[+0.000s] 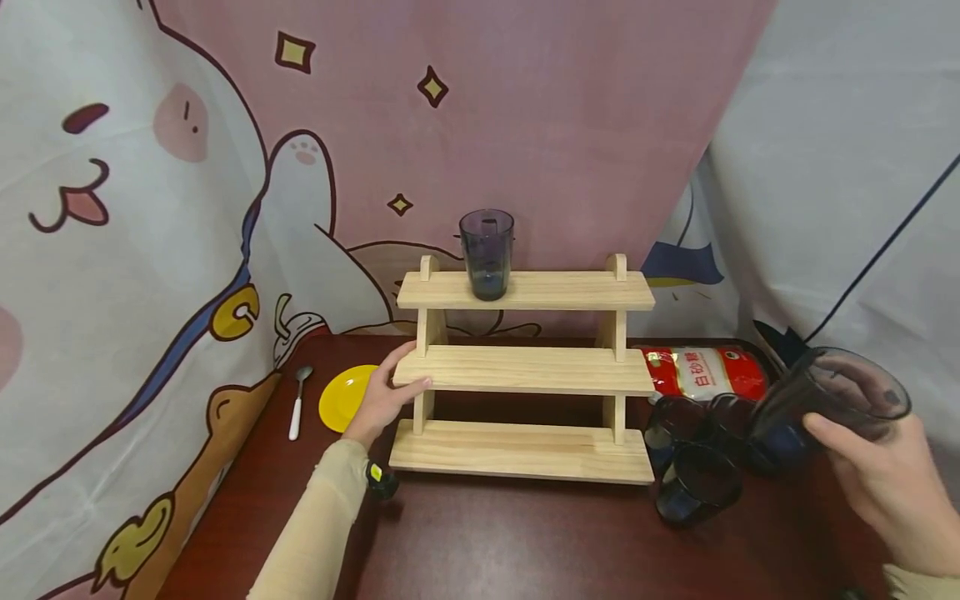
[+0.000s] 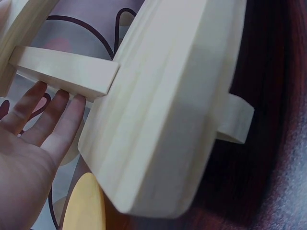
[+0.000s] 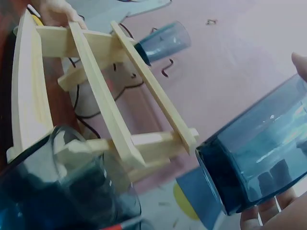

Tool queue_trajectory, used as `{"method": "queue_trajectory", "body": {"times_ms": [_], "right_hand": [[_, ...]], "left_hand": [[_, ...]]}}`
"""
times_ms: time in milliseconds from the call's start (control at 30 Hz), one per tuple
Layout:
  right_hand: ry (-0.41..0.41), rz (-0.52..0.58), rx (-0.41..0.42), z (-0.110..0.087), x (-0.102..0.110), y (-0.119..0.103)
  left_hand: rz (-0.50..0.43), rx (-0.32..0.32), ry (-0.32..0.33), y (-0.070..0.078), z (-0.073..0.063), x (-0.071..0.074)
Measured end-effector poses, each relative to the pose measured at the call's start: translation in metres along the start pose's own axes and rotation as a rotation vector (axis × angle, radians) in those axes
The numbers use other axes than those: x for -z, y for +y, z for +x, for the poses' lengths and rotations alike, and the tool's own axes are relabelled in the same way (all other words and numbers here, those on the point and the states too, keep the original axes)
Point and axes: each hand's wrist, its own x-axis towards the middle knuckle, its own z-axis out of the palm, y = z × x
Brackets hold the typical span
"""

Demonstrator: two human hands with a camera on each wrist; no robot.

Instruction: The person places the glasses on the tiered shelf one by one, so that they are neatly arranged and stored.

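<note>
A three-tier wooden display rack (image 1: 525,369) stands on the table, a dark blue-grey glass tumbler (image 1: 487,254) upright on its top tier, left of the middle. At the middle tier's left end, my left hand (image 1: 382,404) grips the rack, thumb across the front; in the left wrist view its fingers (image 2: 60,117) touch a wooden upright. My right hand (image 1: 873,467) holds another tumbler (image 1: 840,392), tilted, at the far right. That tumbler (image 3: 259,148) fills the right of the right wrist view. Several more dark tumblers (image 1: 697,483) stand close together beside the rack's right end.
Behind the tumblers lies a red and white bag (image 1: 701,372) on a dark tray. Left of the rack are a yellow plate (image 1: 341,400) and a white-handled spoon (image 1: 296,408). A printed cloth (image 1: 562,125) hangs behind the table.
</note>
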Motion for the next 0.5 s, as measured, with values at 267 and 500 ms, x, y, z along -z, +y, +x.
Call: {"method": "queue_trajectory", "body": {"times_ms": [267, 500], "right_hand": [[-0.04, -0.011, -0.069, 0.045, -0.043, 0.008], [-0.067, -0.203, -0.144, 0.08, -0.077, 0.021]], "left_hand": [[-0.007, -0.012, 0.0, -0.001, 0.001, 0.002], [-0.004, 0.001, 0.0, 0.001, -0.001, 0.0]]}}
